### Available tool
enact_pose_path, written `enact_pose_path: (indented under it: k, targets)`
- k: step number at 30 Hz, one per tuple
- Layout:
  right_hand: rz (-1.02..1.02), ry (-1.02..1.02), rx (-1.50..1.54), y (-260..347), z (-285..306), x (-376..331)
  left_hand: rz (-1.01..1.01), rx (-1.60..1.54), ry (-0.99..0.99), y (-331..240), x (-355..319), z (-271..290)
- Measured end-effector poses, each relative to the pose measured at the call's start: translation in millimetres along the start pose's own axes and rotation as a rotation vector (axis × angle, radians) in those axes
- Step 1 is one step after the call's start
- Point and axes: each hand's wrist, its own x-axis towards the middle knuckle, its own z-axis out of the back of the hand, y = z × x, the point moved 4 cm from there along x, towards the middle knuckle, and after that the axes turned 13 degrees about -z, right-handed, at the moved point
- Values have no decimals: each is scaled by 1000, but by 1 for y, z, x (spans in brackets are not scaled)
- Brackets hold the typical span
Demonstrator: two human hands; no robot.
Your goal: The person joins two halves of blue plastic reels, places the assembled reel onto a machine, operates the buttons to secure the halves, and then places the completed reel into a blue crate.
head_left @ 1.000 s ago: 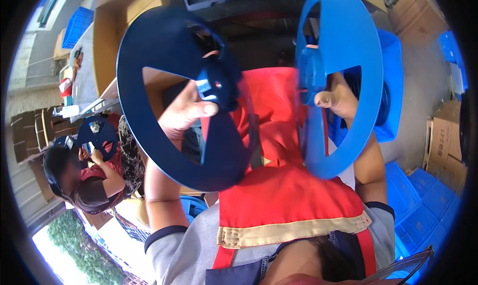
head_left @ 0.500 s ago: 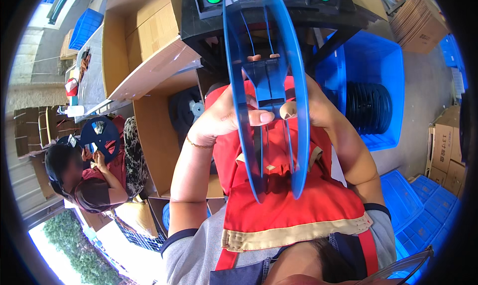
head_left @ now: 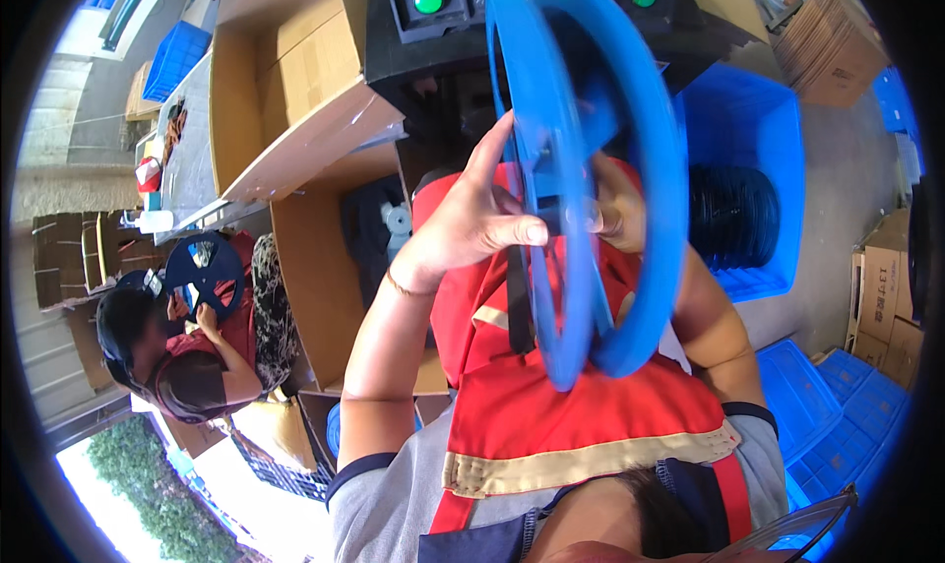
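A blue plastic reel [head_left: 661, 253] with two large round flanges is up in front of my chest, tilted and smeared by motion. My left hand [head_left: 455, 226] grips it from the left, thumb reaching toward the hub and fingers up against the left flange. On the other side my right hand [head_left: 622, 214] holds the reel near the hub, its fingers curled between the flanges and partly hidden by the right one. The hub is blurred. My red apron [head_left: 571, 415] lies behind and below the reel.
A dark machine with green buttons [head_left: 428, 1] stands ahead. Open cardboard boxes [head_left: 305, 278] are on the left; a blue bin [head_left: 753, 120] with stacked black discs [head_left: 733, 218] is on the right. Far left, another person [head_left: 202, 376] holds a dark reel [head_left: 207, 268].
The reel has swung to the right and turned, so its flanges show more of their faces. My left hand's fingers have moved outside the left flange; my right hand has shifted with the reel.
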Motion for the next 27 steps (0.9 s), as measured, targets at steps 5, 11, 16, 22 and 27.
enact_pose_path:
  k: [5,11,16,22,27]
  targets:
    - [1,-69,437,-26,25,-13,-71,1097,6,-14,31,-38]
    - [60,23,801,5,86,-43,-270,593,100,-22,91,-7]
    - [10,-737,-65,75,161,-88,-589,1275,-240,-79,157,60]
    - [116,-1505,-1478,135,197,-89,-452,1743,5,-104,240,79]
    - [151,-1476,-1384,140,212,-101,-525,1860,95,-86,294,84]
